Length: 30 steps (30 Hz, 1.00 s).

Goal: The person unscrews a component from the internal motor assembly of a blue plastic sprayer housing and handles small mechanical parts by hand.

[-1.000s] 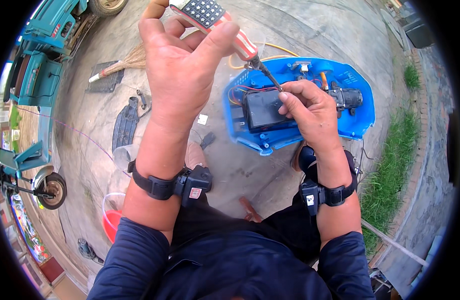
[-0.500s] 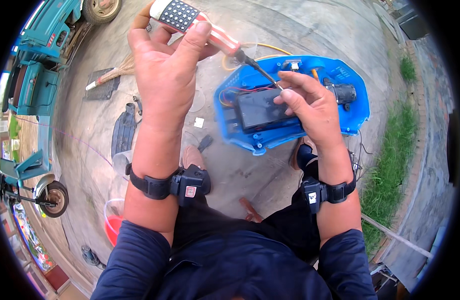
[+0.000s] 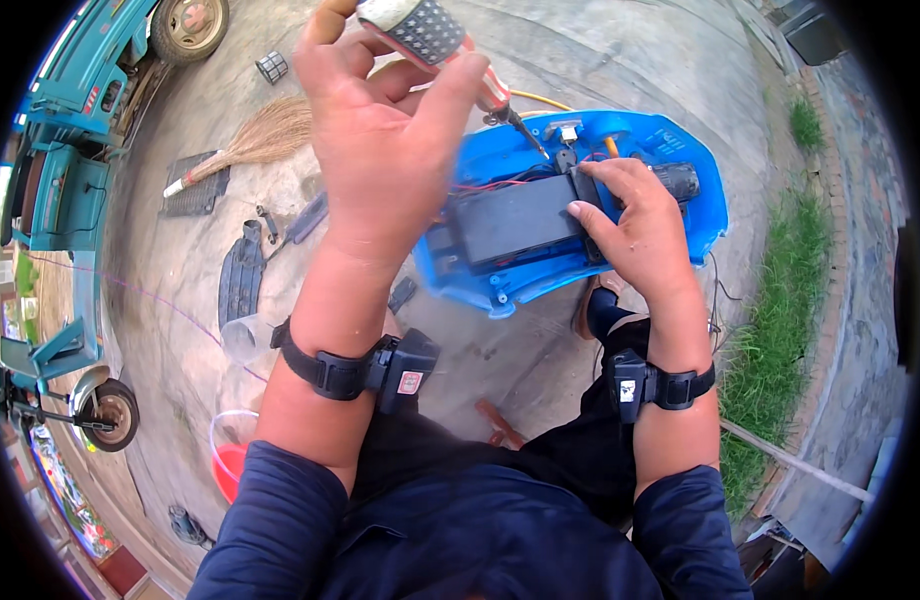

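My left hand (image 3: 390,150) is wrapped around the thick handle of a screwdriver (image 3: 430,38), which bears a stars-and-stripes pattern. Its thin shaft slants down to the right, the tip over the far part of a blue plastic shell (image 3: 458,285). Inside the shell lies a black rectangular box (image 3: 515,222) with red wires beside it. My right hand (image 3: 635,215) pinches a narrow black bracket (image 3: 586,190) at the box's right end between thumb and fingers. A black cylindrical motor-like part (image 3: 677,180) sits at the shell's right end. Whether the tip touches anything, I cannot tell.
On the concrete floor to the left lie a straw broom (image 3: 265,135), a curved black plastic piece (image 3: 242,275) and a clear cup (image 3: 245,340). A red bucket (image 3: 228,465) stands near my left elbow. Grass (image 3: 780,350) borders the right; a teal vehicle (image 3: 70,190) stands at left.
My left hand has moved right with the screwdriver, and its tip has shifted up and away from my right fingers. My right hand now grips the black bracket on the box.
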### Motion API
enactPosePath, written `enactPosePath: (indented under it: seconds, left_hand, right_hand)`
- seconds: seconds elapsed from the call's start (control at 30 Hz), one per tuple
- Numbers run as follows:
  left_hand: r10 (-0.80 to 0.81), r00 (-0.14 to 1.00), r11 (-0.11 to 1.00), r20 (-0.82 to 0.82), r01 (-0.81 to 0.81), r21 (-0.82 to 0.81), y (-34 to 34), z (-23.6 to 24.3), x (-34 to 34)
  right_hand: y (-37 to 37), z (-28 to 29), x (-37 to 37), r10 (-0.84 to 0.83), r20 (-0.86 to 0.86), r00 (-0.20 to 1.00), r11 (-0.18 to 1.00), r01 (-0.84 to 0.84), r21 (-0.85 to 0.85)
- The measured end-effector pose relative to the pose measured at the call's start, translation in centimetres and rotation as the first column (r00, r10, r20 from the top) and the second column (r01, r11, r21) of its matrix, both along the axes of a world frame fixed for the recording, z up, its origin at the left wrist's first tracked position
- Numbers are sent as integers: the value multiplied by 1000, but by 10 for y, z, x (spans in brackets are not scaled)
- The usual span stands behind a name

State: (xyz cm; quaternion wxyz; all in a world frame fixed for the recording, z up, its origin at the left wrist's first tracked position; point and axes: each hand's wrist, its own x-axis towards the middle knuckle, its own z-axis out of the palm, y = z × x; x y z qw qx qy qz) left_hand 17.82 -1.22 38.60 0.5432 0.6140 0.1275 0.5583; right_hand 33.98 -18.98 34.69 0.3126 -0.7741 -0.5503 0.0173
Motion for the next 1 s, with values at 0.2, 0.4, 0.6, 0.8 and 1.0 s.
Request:
enactPosePath:
  seconds: [0.2, 0.4, 0.6, 0.8, 1.0]
  left_hand:
    - [-85, 993, 994, -81, 78, -83, -12, 16, 26]
    - [-113, 979, 990, -171, 125, 64, -8, 4, 38]
    - [-72, 969, 971, -238, 123, 206, -14, 3, 48]
    - [-51, 961, 955, -270, 126, 268, -15, -2, 51]
    - [-54, 962, 954, -269, 129, 271, -18, -5, 55]
  right_hand:
    - [0, -7, -5, -103, 19, 994, 993, 104, -60]
    - [0, -6, -6, -144, -96, 985, 985, 133, -110]
    - [-2, -7, -6, -129, -97, 987, 990, 122, -77]
    - [-1, -5, -7, -120, -91, 989, 991, 114, -68]
    - [-1, -7, -7, -120, -82, 989, 991, 115, -62]
